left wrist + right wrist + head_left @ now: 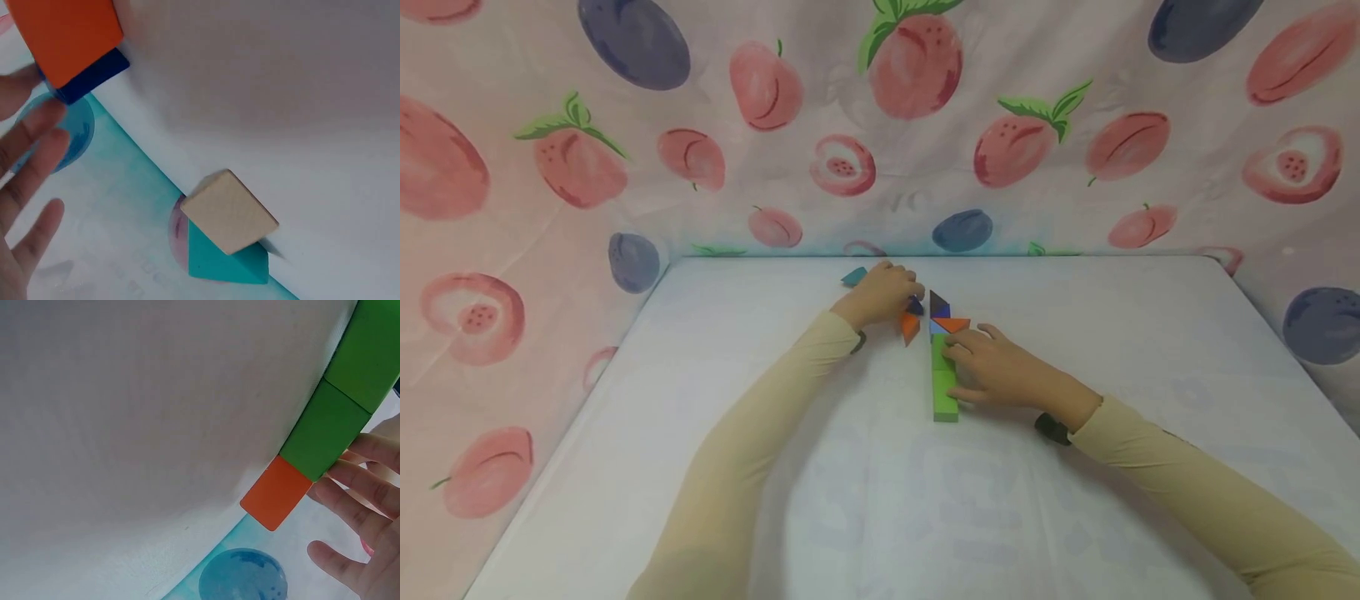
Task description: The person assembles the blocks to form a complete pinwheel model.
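In the head view my left hand (883,293) is at the far middle of the table, bent over a dark blue block (915,307). Its thumb and index fingertip pinch the edge of that block in the left wrist view, beside an orange block (69,37). My right hand (1003,367) lies right of two green blocks (945,392) set end to end, its extended fingertips and thumb touching their side. Beyond these come an orange triangular block (951,323), a light blue piece (937,327) and a dark brown-and-blue piece (938,304).
A teal block (853,277) stands left of my left hand, and a tan wooden block (229,211) overlaps it in the left wrist view. White cloth covers the table (1112,500). A fruit-patterned curtain (1037,50) rises behind its back edge and along the sides.
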Available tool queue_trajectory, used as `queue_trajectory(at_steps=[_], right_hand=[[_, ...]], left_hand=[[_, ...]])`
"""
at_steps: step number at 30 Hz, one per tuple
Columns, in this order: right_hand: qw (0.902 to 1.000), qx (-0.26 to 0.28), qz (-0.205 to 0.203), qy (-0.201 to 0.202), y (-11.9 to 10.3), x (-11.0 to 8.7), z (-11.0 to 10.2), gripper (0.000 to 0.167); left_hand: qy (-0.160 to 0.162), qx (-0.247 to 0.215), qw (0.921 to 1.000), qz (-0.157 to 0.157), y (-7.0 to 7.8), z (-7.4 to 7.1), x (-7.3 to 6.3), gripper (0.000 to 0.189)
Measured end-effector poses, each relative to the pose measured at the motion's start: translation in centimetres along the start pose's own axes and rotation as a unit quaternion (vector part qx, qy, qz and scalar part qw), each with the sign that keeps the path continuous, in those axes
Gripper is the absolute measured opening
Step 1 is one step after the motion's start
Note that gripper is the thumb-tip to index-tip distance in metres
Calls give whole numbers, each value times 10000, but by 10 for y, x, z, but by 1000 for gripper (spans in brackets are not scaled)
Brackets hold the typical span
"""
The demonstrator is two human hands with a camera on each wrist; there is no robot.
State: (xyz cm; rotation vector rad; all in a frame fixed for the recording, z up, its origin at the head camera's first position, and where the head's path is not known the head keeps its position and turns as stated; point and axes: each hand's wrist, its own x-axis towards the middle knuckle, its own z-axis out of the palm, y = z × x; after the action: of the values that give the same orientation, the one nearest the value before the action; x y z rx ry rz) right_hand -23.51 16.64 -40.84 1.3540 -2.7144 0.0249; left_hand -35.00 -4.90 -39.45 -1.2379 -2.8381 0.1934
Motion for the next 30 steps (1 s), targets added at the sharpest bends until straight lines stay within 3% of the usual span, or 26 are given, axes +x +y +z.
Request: queue_trajectory(at_steps=[9, 17, 30], right_hand=[[10000, -35, -15, 24, 0, 0, -1, 56], [9999, 48, 85, -81, -1, 0, -1, 56], [10000, 10, -35, 91, -1, 0, -1, 57]], left_hand=[[-318, -317, 9988, 175, 2, -4, -15, 32], [-327, -236, 9992, 25, -2, -1, -18, 36], [119, 123, 9987, 480, -2, 7, -16, 30]])
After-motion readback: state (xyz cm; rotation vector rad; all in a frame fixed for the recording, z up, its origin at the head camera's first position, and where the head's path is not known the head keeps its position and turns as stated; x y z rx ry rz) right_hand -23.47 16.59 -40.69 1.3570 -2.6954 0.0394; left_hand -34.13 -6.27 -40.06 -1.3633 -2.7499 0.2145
